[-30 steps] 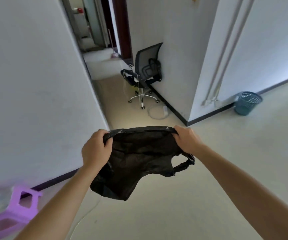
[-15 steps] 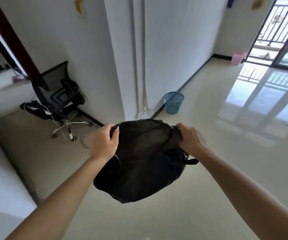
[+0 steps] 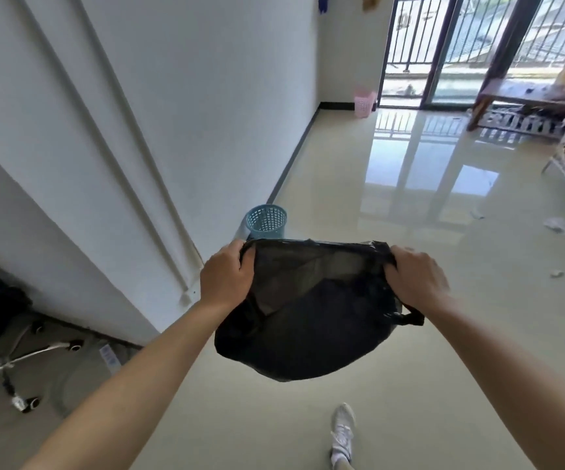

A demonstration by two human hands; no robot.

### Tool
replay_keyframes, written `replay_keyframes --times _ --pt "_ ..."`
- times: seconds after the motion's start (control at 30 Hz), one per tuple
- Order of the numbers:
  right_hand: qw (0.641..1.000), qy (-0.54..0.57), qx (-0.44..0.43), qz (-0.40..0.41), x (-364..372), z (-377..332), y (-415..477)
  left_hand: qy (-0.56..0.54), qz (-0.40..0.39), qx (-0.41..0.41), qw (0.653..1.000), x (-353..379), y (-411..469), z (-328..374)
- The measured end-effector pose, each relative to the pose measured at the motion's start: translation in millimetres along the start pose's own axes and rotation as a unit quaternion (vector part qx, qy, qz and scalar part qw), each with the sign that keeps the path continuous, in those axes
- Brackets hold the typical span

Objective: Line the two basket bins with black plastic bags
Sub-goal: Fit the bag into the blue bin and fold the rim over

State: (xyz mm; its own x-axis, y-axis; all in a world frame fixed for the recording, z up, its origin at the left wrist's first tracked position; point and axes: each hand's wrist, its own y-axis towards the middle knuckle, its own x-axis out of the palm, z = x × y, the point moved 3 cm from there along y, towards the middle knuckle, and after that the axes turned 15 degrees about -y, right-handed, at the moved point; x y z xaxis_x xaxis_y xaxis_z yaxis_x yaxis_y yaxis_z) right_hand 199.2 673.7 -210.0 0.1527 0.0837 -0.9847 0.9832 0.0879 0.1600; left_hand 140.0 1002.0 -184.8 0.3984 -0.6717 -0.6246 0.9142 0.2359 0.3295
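The left hand and the right hand grip the thin black plastic bag at its rim – stretching the mouth wide for the round blue basket bin by the wall.

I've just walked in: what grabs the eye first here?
A black bag held open mid-air by the left hand and right hand, centre frame. Just beyond it stands a blue basket by the white wall; a pink basket sits far off beside the barred balcony door.

office chair base lower left, wooden bench by balcony door.
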Motion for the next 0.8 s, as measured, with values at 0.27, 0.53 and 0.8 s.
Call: replay_keyframes --times 0.27,0.53,0.8 --pt "0.995 0.094 -0.001 -0.044 22 17 249 0.010 0.010 -0.018 1.000 77 212 1" --pt "0.977 0.189 -0.073 -0.073 52 -44 458 0.001 0.064 -0.039 0.997 108 376 -61" --pt "0.982 0.144 -0.092 -0.085 112 -105 679 -0.001 0.069 -0.139 0.988 160 573 -183"
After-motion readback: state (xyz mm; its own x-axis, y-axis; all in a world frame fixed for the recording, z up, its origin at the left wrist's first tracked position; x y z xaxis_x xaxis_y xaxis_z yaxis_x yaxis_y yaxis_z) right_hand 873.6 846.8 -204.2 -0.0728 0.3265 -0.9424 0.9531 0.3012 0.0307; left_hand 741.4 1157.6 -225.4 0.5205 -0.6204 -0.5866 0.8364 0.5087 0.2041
